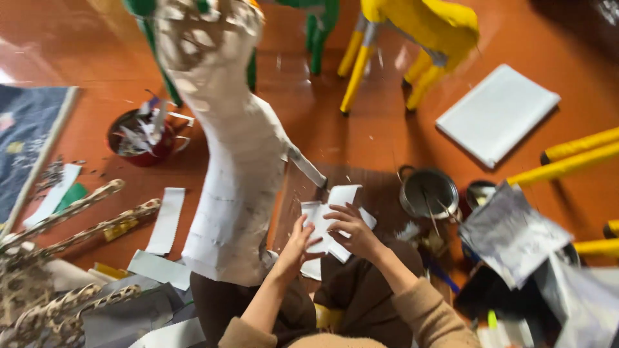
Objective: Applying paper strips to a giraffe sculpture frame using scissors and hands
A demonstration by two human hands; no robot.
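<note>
Both hands, left hand (pixel 298 243) and right hand (pixel 351 231), pinch white paper pieces (pixel 330 219) at centre. At ten o'clock the tall paper-covered figure (pixel 229 161) looks mostly papered; loose strips (pixel 166 219) lie unused on the floor (pixel 380 122).

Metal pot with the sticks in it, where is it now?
In the head view, the metal pot sits on the orange floor, right of centre, just right of the right hand and below the yellow figure.
</note>
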